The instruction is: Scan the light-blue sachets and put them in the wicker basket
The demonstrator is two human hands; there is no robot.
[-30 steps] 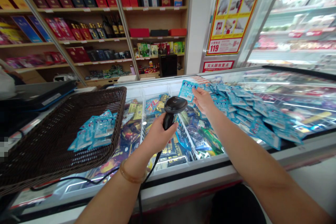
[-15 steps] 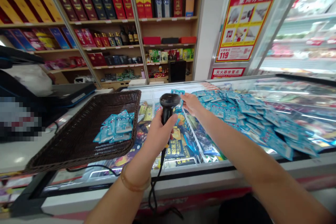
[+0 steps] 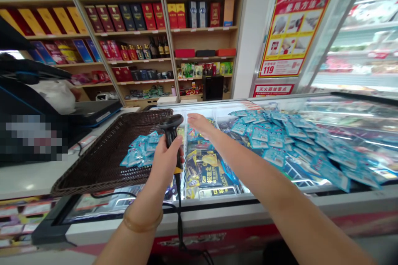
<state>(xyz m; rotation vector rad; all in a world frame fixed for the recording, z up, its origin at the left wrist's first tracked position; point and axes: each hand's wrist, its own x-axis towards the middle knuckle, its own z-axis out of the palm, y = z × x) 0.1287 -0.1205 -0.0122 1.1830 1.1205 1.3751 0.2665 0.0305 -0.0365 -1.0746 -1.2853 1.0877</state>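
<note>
Nearest us, an amber bangle (image 3: 139, 226) circled our left wrist and a black cable (image 3: 179, 219) hung down from the scanner (image 3: 172, 123). We had our left hand (image 3: 164, 157) clamped round its handle, its head tilted up. Our right hand (image 3: 200, 124) reached just beside it, fingers stretched out loosely. To the left, several blue packets (image 3: 139, 151) lay in a brown wicker basket (image 3: 102, 169); to the right, we saw a larger pile (image 3: 276, 132) spread over the freezer (image 3: 217, 211). Beyond stood shelves (image 3: 224, 40) of boxes (image 3: 151, 16).
</note>
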